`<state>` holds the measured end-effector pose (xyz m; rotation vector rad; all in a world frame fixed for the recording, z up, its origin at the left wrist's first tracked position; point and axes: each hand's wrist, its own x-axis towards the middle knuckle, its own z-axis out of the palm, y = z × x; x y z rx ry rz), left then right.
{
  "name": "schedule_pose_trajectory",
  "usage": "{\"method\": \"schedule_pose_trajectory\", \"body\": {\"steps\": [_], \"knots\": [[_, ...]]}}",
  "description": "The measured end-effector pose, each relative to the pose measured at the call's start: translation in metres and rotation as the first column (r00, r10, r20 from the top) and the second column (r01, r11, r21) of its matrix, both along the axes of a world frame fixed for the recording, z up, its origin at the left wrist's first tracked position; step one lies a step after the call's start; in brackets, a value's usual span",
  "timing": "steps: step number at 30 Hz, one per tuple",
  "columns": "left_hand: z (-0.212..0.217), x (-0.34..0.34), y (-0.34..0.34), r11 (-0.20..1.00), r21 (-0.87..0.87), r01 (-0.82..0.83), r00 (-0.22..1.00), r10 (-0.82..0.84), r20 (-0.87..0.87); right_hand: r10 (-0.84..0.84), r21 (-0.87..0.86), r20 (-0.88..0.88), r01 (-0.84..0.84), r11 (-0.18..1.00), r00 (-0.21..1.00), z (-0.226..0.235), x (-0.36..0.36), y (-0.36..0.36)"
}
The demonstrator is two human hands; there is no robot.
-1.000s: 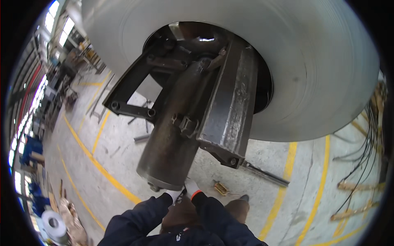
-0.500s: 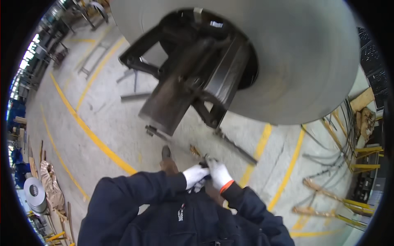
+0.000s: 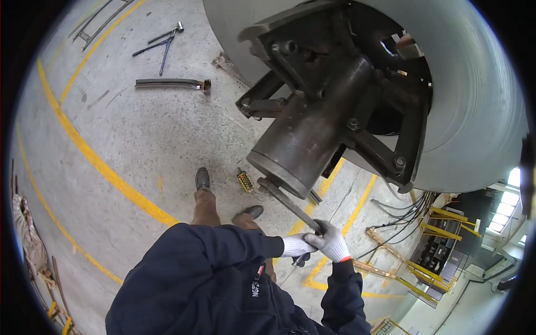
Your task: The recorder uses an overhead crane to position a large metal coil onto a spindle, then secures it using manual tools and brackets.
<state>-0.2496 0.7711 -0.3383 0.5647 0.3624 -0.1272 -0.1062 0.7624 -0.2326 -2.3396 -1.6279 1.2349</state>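
Observation:
A long grey metal bar [image 3: 291,207] with a rounded far end slants across in front of me. That end lies in line with the front of a thick steel shaft [image 3: 304,148]; I cannot tell whether they touch. My right hand [image 3: 331,244], in a white knit glove with a grey palm, is closed round the bar's near end. Close against it, my left hand [image 3: 297,246] in a matching glove is closed too, its fingers partly hidden. A short shiny metal end shows just below the hands. Dark folding arms [image 3: 379,153] surround the shaft, inside a large grey coil [image 3: 469,111].
A yellow push-button box [image 3: 245,181] lies on the floor near my shoes. Farther left are a steel beam [image 3: 167,83] and a blue-handled tool [image 3: 166,43]. Cables [image 3: 410,210], wooden beams [image 3: 385,272] and yellow-framed equipment [image 3: 438,262] stand at the right.
My view has turned, and both hands have moved to the right in it. The bar, blurred before, now shows clearly. The shaft and coil appear farther right.

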Motion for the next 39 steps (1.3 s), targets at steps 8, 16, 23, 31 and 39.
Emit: {"method": "schedule_pose_trajectory", "body": {"steps": [8,16,23,31,39], "knots": [[-0.027,-0.048,0.045,0.83,0.535,0.157,0.988,-0.13,-0.088,0.176,0.294,0.223,-0.238,0.926,0.959,-0.032,-0.069,0.078],[-0.076,-0.309,0.099,0.591,0.773,0.232,0.63,0.515,-0.582,0.615,0.569,-0.022,-0.495,0.656,0.788,-0.108,-0.108,0.05],[-0.13,-0.481,0.137,0.415,0.721,0.555,0.399,0.627,-0.669,-0.288,0.061,-0.444,0.349,0.935,0.849,-0.28,-0.195,0.104],[-0.243,-0.6,0.274,0.428,0.667,0.609,0.402,0.558,-0.726,0.241,0.176,0.079,-0.252,0.952,0.967,-0.464,-0.279,0.193],[-0.42,-0.687,0.477,0.321,0.651,0.688,0.451,0.513,-0.73,-0.104,-0.074,-0.036,0.101,0.992,0.994,-0.624,-0.386,0.295]]}}
